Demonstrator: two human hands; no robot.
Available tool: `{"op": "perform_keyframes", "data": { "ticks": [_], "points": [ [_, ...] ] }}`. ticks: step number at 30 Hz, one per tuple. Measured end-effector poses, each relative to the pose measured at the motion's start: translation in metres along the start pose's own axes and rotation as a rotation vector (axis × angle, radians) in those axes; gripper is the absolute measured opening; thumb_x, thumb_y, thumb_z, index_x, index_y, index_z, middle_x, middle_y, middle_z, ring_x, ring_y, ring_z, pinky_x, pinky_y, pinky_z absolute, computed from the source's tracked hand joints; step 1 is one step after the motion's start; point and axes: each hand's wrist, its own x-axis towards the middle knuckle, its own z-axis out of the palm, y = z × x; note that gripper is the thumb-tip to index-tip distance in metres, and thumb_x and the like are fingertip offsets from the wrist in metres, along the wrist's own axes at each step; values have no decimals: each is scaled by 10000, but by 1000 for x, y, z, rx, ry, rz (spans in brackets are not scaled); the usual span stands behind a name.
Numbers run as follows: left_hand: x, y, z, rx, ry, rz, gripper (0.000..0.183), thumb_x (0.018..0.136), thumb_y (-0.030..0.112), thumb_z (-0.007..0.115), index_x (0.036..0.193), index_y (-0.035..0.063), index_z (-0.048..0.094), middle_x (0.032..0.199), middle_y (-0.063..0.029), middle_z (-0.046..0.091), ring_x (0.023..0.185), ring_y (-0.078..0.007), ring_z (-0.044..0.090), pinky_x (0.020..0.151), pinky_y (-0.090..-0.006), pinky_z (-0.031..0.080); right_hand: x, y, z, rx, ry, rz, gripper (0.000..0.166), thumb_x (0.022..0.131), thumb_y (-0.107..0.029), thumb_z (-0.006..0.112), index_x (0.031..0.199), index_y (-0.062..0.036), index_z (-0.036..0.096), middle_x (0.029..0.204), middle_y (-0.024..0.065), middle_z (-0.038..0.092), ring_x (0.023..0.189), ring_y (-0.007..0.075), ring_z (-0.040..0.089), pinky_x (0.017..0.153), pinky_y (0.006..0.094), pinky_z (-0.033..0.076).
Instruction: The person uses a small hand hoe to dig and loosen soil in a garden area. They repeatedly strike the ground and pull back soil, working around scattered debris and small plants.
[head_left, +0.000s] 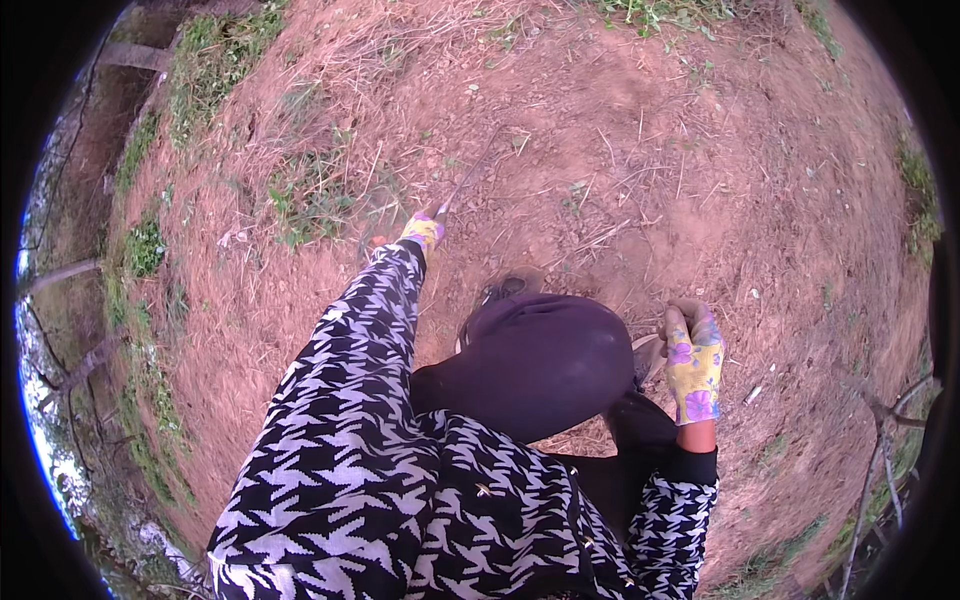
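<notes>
My left hand (424, 231), in a yellow floral glove, is stretched out ahead over the soil. It grips the handle of a long, thin tool (466, 180), whose dark shaft or blade slants away to the upper right; its far end is hard to make out against the ground. Left of this hand lies a patch of green weeds and dry stalks (311, 199). My right hand (694, 360), gloved in the same pattern, hangs beside my bent knee (547, 360). Its fingers are curled in, and I see nothing held in them.
Reddish bare soil (585, 135) strewn with dry straw surrounds me. Cut greenery (217, 67) lies at upper left, more (660, 11) at the top. Bare branches (881, 420) stand at the right edge, tree trunks (67, 276) at the left. My shoe (517, 283) is under my knee.
</notes>
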Motion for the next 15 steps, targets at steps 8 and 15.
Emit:
{"op": "perform_keyframes", "data": {
  "ticks": [8, 15],
  "points": [
    [-121, -134, -80, 66, -47, -344, 405, 849, 325, 482, 1169, 77, 503, 974, -177, 605, 949, -262, 564, 803, -333, 413, 0, 5, 1, -27, 27, -59, 165, 852, -167, 540, 939, -27, 538, 675, 4, 531, 551, 48, 464, 473, 193, 373],
    [-126, -34, -73, 212, 77, -280, 408, 827, 397, 430, 1023, 65, 561, 901, -229, 586, 880, -370, 561, 734, -414, 430, -3, 3, -7, -98, 39, -100, 160, 846, -150, 543, 924, -11, 541, 705, 12, 543, 595, 57, 487, 513, 205, 396]
  ]
}}
